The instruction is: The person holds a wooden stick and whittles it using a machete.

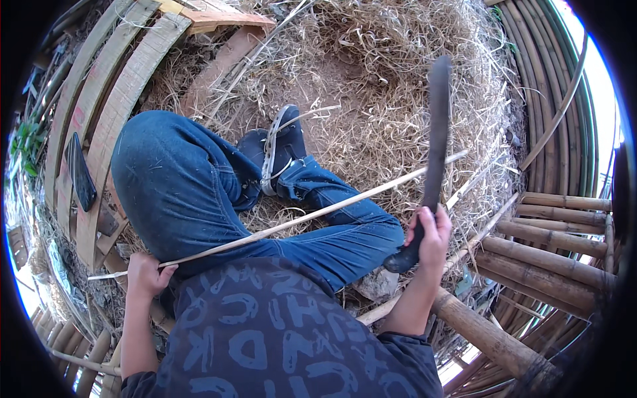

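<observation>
My left hand (147, 274) is closed around one end of a long, thin bamboo strip (318, 213). From there the strip slants across my lap and thighs, rising to the right. In my right hand (431, 233) is the dark handle of a machete (438, 126), its long blade pointing up and away from me. The strip's far end passes behind the blade, above my right hand; whether they touch I cannot tell.
Wooden planks (126, 73) lie at the left, with a dark phone-like object (80, 174) on them. Straw and shavings (371, 132) cover the ground ahead. Bamboo poles (551, 265) form a frame at the right. A thick pole (488, 335) lies near my right elbow.
</observation>
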Action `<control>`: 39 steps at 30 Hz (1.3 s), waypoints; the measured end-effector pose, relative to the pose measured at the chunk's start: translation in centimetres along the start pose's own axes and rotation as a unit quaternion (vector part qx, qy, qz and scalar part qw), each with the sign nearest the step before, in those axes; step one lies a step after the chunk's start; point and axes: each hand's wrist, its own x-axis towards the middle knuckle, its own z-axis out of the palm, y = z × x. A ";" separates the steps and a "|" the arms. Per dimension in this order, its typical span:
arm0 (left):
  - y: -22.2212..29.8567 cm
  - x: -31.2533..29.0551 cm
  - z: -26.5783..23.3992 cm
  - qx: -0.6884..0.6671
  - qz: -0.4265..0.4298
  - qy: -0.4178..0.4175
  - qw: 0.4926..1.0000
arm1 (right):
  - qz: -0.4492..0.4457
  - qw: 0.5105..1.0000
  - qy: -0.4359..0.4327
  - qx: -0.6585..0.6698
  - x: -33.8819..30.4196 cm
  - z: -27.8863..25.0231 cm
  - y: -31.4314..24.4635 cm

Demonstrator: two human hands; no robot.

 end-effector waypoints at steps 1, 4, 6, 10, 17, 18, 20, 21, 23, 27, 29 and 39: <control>0.1 0.3 0.2 -0.017 0.000 -0.002 1.000 | -0.013 0.999 0.025 0.020 0.1 -0.2 -0.3; 0.0 0.1 0.3 -0.025 0.003 0.002 1.000 | -0.029 0.998 0.060 0.012 -0.5 2.2 -0.4; 0.0 0.2 0.4 -0.017 0.008 0.010 1.000 | 0.017 0.998 -0.052 -0.004 -1.0 3.0 0.0; 0.0 0.0 0.5 -0.021 -0.011 0.010 1.000 | -0.003 0.999 -0.054 -0.007 -0.4 2.3 -0.6; 0.3 -0.3 0.0 -0.015 -0.021 -0.003 1.000 | -0.015 0.999 -0.028 -0.041 -0.9 3.8 0.8; 0.4 0.0 0.2 -0.015 -0.021 -0.004 1.000 | -0.011 0.998 -0.038 -0.041 -1.1 3.8 0.9; 0.3 -0.1 0.3 -0.019 -0.002 0.020 1.000 | -0.014 0.999 -0.032 0.012 -1.1 2.6 0.5; 0.3 -0.5 0.5 -0.019 -0.003 0.017 1.000 | -0.026 0.999 -0.019 0.019 -1.1 2.5 0.0; 0.1 -0.2 1.1 -0.029 -0.003 0.025 0.999 | -0.063 0.998 0.017 0.026 -0.7 2.4 -0.5; 0.1 -0.2 1.2 -0.045 0.006 0.047 0.998 | -0.044 0.998 0.036 -0.014 -0.7 3.2 -0.9; 0.1 -0.3 1.1 -0.035 -0.010 0.026 0.999 | -0.033 0.999 -0.007 -0.029 -1.3 3.7 0.1; 0.7 -0.3 1.2 -0.055 -0.004 0.059 0.997 | -0.069 0.995 0.067 -0.025 -0.4 3.2 -1.3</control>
